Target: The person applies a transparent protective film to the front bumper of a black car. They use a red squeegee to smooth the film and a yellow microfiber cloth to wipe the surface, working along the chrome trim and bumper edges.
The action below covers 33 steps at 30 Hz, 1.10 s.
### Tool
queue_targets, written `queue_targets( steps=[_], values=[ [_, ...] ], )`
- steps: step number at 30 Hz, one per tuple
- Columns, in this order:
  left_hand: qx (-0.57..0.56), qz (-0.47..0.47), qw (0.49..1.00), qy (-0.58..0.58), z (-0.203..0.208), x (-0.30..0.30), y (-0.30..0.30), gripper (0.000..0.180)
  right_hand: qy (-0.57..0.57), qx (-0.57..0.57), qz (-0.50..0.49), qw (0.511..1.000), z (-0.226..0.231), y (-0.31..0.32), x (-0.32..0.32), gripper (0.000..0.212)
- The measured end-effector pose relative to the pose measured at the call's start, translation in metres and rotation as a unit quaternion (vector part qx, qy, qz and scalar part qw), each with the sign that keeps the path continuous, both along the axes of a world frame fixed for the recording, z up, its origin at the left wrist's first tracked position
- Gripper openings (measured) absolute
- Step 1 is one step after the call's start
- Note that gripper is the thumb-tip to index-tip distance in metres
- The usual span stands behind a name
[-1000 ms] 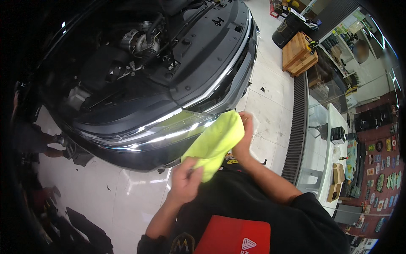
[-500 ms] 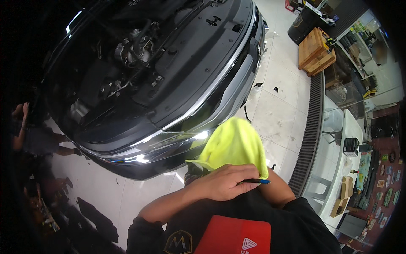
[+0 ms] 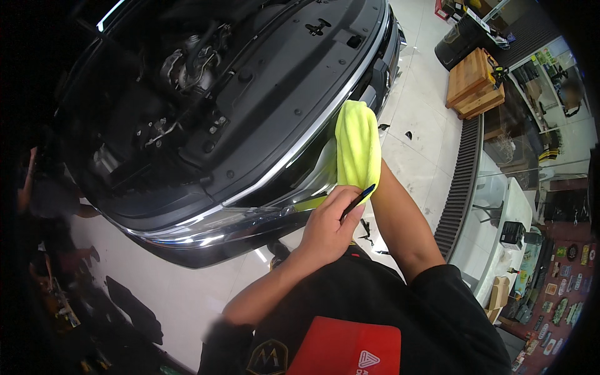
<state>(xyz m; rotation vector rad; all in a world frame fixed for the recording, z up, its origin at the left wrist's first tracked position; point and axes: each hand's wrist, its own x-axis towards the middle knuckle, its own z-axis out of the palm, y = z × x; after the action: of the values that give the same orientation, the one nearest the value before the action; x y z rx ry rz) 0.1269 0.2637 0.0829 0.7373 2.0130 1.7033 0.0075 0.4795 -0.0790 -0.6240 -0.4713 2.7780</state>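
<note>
My left hand is closed on a slim dark pen-like tool with a blue end, which slants up to the right. Its fingers also meet the lower edge of a bright yellow-green microfiber cloth. That cloth is draped over my right hand at the end of my outstretched right forearm, so the right fingers are hidden. Beyond the cloth stands the front of a dark car with a glossy bumper and chrome trim. Whether the cloth touches the car I cannot tell.
The car's engine bay lies open at upper left. Pale floor tiles carry small dark scraps. A grooved dark strip, a wooden chest and a white table with boxes are on the right. Another person is dimly visible at far left.
My right arm has stretched forward and up, carrying the cloth toward the car's front. My left hand has risen with it, and the pen-like tool has tilted from nearly level to slanting upward.
</note>
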Motion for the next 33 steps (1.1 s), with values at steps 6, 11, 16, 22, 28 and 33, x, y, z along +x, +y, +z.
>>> queue_targets(
  steps=[6,11,16,22,28,33],
  values=[
    [0.051,-0.016,0.998,0.018,0.006,0.0,0.015,0.028,0.016,0.316,-0.044,0.948,-0.058,0.11,-0.028,0.033],
    [-0.003,0.009,0.999,0.045,-0.001,-0.002,-0.037,0.028,0.103,-0.001,0.083,0.991,-0.049,-0.003,-0.005,0.032],
    [0.013,-0.034,0.999,0.033,0.006,0.029,-0.08,0.026,0.442,0.11,0.116,0.883,-0.059,-0.041,0.043,0.049],
    [0.013,-0.046,0.998,0.032,-0.001,0.052,-0.143,0.024,0.243,0.041,0.097,0.964,-0.037,-0.111,0.086,0.039],
    [0.037,-0.055,0.997,0.046,0.005,0.07,-0.18,0.023,0.256,0.057,0.096,0.96,-0.009,-0.168,0.118,0.037],
    [-0.003,-0.028,0.999,0.024,0.013,0.085,-0.218,0.019,0.234,0.049,0.116,0.964,-0.019,-0.241,0.127,0.036]
  ],
)
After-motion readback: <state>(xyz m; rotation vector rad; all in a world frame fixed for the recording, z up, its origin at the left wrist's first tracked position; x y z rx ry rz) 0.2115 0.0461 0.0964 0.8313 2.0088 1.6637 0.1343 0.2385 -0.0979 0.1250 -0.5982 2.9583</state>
